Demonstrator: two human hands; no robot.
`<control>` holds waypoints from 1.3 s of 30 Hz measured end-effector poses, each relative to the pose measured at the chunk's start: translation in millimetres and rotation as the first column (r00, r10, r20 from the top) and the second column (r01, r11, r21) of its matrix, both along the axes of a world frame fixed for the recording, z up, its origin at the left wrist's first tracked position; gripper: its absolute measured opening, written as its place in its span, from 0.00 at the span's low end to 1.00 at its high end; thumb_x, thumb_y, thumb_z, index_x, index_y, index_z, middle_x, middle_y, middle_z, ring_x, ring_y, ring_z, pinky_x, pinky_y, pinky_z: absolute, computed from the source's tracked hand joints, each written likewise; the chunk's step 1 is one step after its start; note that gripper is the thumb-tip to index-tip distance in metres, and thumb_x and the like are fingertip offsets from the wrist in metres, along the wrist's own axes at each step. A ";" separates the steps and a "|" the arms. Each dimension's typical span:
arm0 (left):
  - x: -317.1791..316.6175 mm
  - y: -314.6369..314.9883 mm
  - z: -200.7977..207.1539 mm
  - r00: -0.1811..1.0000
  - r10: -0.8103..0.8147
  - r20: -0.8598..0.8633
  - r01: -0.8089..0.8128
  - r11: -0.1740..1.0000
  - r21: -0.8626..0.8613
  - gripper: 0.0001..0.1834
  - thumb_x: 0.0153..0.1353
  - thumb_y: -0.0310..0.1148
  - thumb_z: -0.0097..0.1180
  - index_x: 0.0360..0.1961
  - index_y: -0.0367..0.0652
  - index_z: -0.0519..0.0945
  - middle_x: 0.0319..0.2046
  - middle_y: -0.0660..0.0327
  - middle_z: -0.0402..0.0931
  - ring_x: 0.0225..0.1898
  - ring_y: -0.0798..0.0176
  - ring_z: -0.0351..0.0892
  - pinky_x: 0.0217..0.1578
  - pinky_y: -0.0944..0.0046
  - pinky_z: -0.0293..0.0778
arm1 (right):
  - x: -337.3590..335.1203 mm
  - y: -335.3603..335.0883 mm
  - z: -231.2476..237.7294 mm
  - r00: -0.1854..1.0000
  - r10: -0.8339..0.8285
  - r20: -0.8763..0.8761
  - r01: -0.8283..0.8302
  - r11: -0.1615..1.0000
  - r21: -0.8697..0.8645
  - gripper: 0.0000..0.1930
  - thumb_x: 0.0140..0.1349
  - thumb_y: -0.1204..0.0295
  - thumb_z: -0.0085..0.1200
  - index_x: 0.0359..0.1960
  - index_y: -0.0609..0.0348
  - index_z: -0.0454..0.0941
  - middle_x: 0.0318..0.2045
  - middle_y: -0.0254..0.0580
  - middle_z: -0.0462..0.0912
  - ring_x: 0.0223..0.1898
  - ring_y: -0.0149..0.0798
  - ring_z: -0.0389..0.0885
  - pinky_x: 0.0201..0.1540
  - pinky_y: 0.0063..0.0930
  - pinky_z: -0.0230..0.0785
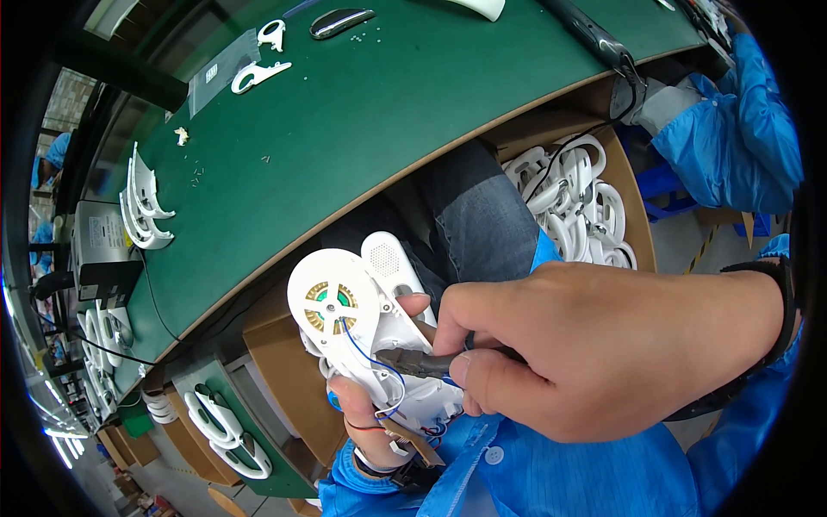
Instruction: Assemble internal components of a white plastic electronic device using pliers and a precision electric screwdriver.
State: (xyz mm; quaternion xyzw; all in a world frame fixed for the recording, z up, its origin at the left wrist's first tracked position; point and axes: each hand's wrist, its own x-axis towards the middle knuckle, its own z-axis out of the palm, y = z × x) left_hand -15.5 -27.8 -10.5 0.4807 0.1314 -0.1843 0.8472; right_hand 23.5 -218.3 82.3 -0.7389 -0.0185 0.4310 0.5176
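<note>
My left hand [366,418] grips an opened white plastic device housing [323,280] from below and behind, over my lap. The housing's round end carries a brass-coloured ring with a green centre [331,308]. A blue wire [366,355] runs from that ring down into the body, where more thin wires show at the lower end. My right hand [568,353] is closed round dark metal pliers [413,363], mostly covered by my fingers. Their tip points left into the housing, beside the blue wire; whether it touches the wire I cannot tell.
A green-topped table [345,138] stretches across the far side, with white plastic parts [258,76], a clear bag [222,73] and a dark oval piece [342,22]. A cardboard box of white housings [573,202] stands at right. Black-cabled tool [594,39] lies near the table edge.
</note>
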 end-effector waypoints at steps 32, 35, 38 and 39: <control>-4.9 14.1 -3.5 0.929 -0.362 0.076 0.370 0.915 -0.160 0.40 0.70 0.61 0.35 0.72 0.43 0.51 0.60 0.44 0.70 0.52 0.53 0.78 0.53 0.56 0.75 | -36.7 11.4 -2.6 0.564 0.470 0.679 -0.026 0.832 -0.554 0.14 0.52 0.64 0.60 0.38 0.53 0.75 0.20 0.37 0.70 0.16 0.35 0.75 0.12 0.28 0.63; -4.1 12.5 0.3 0.926 -0.377 0.019 0.376 0.916 -0.137 0.41 0.70 0.62 0.36 0.72 0.41 0.52 0.61 0.44 0.69 0.55 0.54 0.76 0.55 0.56 0.74 | -38.9 7.6 -2.4 0.607 0.429 0.669 -0.007 0.845 -0.535 0.17 0.50 0.63 0.63 0.40 0.57 0.77 0.21 0.36 0.74 0.19 0.37 0.78 0.15 0.29 0.66; -3.6 12.1 -2.5 0.904 -0.424 -0.056 0.410 0.897 -0.163 0.52 0.63 0.69 0.44 0.70 0.32 0.54 0.40 0.51 0.79 0.33 0.59 0.83 0.35 0.64 0.80 | -44.3 8.5 1.0 0.623 0.434 0.651 0.030 0.818 -0.574 0.20 0.49 0.63 0.63 0.42 0.59 0.78 0.23 0.35 0.75 0.20 0.36 0.78 0.17 0.30 0.68; -5.2 10.3 -3.1 0.903 -0.423 -0.080 0.405 0.898 -0.170 0.54 0.61 0.70 0.45 0.70 0.32 0.54 0.40 0.52 0.79 0.33 0.59 0.83 0.36 0.64 0.79 | -45.2 7.6 2.7 0.627 0.431 0.649 0.030 0.819 -0.573 0.20 0.49 0.63 0.63 0.42 0.59 0.78 0.23 0.35 0.75 0.20 0.36 0.78 0.17 0.30 0.68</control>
